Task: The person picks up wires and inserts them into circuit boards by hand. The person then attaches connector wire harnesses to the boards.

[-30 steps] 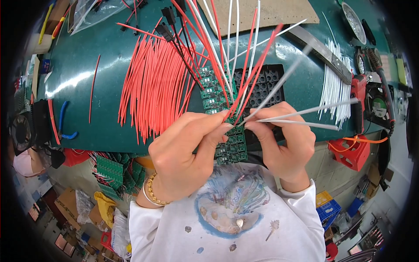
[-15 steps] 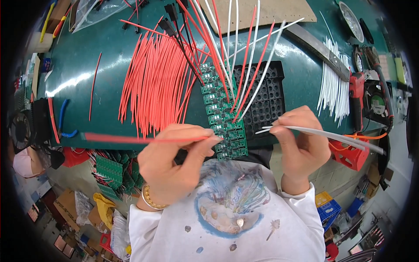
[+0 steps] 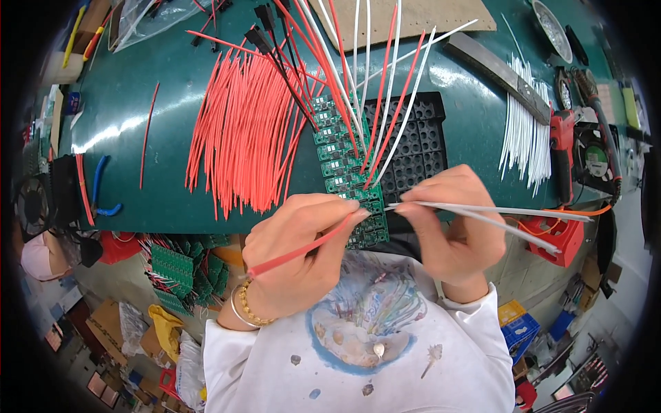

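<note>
A long strip of green circuit boards (image 3: 334, 149) lies in front of me, with several red and white wires rising from it. My left hand (image 3: 289, 251) pinches a red wire (image 3: 295, 254) near its end, fingertips at the strip's lower part. The wire's other end slants down across that hand. Between thumb and fingers my right hand (image 3: 451, 237) holds two white wires (image 3: 499, 208), their short tips pointing at the strip and their long ends trailing right. Whether any held tip touches a board is too small to tell.
Loose red wires (image 3: 244, 134) form a wide pile on the green table at left. Beside the strip sits a black holed tray (image 3: 416, 144). A metal bar (image 3: 497, 77) lies across white wires (image 3: 525, 134) at right, near a red tool (image 3: 561, 148). Blue pliers (image 3: 100, 189) rest far left.
Both hands have moved inward to the strip. The red wire has swung from level to slanting down, and the two white wires have spread apart. The strip has shifted slightly left.
</note>
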A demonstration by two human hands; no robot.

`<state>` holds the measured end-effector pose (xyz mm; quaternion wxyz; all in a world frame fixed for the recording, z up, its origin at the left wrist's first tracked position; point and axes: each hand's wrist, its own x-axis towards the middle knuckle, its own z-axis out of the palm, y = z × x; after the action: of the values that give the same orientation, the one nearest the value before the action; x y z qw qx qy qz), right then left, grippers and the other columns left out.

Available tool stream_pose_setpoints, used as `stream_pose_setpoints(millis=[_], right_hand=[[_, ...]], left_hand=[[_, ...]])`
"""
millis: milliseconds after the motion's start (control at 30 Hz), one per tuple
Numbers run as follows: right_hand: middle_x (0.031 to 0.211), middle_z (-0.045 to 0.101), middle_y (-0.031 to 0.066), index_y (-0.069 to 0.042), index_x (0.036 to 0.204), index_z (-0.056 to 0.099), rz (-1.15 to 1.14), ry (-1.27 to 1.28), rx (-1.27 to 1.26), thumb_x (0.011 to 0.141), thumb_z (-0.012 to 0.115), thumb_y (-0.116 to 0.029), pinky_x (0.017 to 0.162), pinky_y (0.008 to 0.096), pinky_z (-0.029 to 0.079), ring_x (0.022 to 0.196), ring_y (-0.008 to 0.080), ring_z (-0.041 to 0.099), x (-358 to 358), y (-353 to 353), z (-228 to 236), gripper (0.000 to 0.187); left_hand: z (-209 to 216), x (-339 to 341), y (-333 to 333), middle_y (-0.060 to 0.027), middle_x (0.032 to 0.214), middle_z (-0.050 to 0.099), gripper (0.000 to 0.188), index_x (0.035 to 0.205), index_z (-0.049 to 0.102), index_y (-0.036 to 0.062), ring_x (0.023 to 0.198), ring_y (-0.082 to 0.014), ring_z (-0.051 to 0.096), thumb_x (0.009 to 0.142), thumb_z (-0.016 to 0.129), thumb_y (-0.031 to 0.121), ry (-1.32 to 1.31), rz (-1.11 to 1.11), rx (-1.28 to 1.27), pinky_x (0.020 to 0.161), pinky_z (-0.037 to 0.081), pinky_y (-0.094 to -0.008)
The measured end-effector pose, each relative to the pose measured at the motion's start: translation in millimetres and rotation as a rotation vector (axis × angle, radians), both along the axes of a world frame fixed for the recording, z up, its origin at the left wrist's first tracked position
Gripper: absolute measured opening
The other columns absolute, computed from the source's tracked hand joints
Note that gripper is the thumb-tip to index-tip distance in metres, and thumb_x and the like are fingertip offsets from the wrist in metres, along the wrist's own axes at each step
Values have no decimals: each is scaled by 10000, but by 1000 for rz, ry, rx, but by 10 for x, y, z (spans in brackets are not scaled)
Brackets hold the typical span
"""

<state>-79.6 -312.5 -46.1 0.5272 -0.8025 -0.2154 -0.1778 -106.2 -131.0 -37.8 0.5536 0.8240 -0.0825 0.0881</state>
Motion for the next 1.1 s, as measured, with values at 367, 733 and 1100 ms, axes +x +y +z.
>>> stream_pose_setpoints(millis=[367,733,1100], right_hand=[[712,569,26,39,1025,610,-768,501,-457,852,665,-55,581,250,411,637,84,494,-59,-1370,-49,204],[781,598,82,-7,1122,595,-867,464,-561,819,662,-42,626,315,439,642,173,508,-28,-1194,-12,312],[840,631,64,-5,1133,625,-875,247,-408,929,576,-58,614,251,403,744,119,547,-220,-1150,133,217]], left_hand=[[147,222,1173,-79,668,648,116,848,650,-56,520,-63,561,830,701,47,498,484,113,474,421,-216],[-298,1967,1145,-191,979,601,443,1028,562,18,946,-357,568,793,717,360,-175,354,927,780,471,-457],[-143,1697,1272,-187,879,621,142,963,656,28,853,-363,601,834,617,73,-20,237,763,770,483,-446]])
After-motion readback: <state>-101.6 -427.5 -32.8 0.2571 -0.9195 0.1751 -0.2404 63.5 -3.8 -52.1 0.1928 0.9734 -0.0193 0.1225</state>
